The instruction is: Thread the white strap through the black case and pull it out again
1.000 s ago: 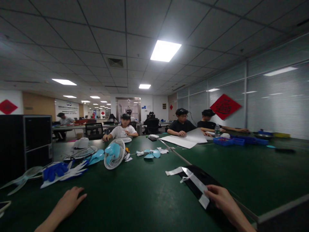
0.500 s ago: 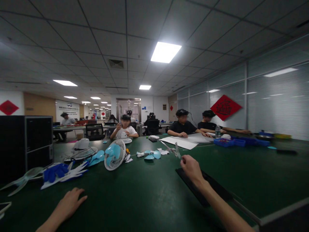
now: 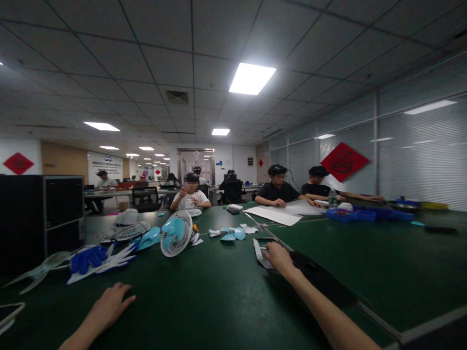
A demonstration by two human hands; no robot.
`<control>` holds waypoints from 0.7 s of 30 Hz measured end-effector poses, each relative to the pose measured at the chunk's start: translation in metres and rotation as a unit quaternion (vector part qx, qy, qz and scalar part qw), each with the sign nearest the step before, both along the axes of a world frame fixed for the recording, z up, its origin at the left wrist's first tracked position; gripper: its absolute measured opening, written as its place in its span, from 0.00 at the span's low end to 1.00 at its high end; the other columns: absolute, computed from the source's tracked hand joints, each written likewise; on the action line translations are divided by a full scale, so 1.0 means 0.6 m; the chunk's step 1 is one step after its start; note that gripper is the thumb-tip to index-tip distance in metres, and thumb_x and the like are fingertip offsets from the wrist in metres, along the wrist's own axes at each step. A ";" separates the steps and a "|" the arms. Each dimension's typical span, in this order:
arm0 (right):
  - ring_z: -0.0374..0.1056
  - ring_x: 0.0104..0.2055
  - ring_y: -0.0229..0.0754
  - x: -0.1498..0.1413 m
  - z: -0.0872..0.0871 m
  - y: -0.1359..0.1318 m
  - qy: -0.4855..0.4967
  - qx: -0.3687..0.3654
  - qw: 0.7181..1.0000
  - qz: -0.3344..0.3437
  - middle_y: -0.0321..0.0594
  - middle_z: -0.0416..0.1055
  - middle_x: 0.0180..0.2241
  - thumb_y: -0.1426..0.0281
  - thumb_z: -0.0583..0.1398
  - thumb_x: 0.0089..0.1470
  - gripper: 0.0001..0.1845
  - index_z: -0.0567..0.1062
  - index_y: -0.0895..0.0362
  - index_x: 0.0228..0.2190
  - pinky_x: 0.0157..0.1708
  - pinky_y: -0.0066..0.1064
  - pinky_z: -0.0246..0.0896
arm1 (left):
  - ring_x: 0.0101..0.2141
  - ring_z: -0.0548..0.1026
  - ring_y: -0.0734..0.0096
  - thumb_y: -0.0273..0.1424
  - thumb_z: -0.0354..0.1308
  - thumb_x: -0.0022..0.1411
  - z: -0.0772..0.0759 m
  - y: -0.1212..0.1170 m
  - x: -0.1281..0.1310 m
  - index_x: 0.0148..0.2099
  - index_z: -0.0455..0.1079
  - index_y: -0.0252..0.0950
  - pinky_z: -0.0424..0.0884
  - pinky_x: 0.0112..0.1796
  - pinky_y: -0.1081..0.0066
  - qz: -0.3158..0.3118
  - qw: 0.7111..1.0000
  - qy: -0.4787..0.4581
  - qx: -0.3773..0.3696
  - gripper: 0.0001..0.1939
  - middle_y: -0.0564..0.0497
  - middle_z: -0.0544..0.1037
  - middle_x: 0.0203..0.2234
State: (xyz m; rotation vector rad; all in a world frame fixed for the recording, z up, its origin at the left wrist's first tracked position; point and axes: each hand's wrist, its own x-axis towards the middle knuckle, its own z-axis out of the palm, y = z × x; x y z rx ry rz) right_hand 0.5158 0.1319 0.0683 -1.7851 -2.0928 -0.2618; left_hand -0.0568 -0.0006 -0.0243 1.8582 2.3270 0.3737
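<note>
My left hand (image 3: pixel 112 307) lies on the green table top with its fingers stretched out and nothing in them. Further forward on the right, my right hand (image 3: pixel 280 260) is closed at the edge of a flat pale panel with a dark border (image 3: pixel 260 251); its exact kind is unclear and the fingertips are partly hidden. A black flat sheet (image 3: pixel 321 278) lies on the table beneath my right forearm and partly behind it. Nearest to my left hand is a pair of blue and white gloves (image 3: pixel 104 262).
A white fan grille with light blue blades (image 3: pixel 176 234) stands tilted mid-table, with loose blue fan blades (image 3: pixel 232 234) beside it. At left stands a black computer case (image 3: pixel 25 218). Co-workers sit across the table by white sheets (image 3: pixel 277 215); blue trays (image 3: pixel 341 215) lie at right.
My right hand has come down and slightly left. Earlier it held up a clear, thin piece; now the pale panel with dark border shows at its fingers. My left hand stays on the table.
</note>
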 end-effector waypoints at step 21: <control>0.73 0.42 0.54 0.211 -0.005 -0.043 0.090 -0.080 0.977 -0.176 0.55 0.77 0.38 0.69 0.57 0.52 0.11 0.76 0.61 0.35 0.32 0.35 0.63 | 0.54 0.68 0.49 0.50 0.45 0.57 0.010 -0.007 0.017 0.57 0.67 0.32 0.68 0.50 0.57 -0.003 0.999 0.029 0.022 0.35 0.38 0.70 0.55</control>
